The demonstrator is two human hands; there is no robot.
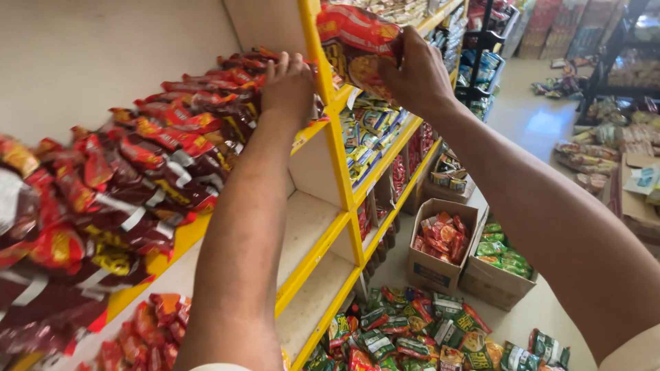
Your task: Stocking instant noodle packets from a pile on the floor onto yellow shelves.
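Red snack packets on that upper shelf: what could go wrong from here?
1. The row of red snack packets leans tightly; the left hand pressing its end could tip some off the yellow shelf edge.
2. The right hand holds a red packet by one edge; it could slip.
3. Loose packets on the floor could be stepped on.

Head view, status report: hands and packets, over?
Left hand pressing red packet row on shelf. Right hand gripping red snack packet. Yellow upright between them.

Bare forearms, pale sleeve (pixel 636 352) edges
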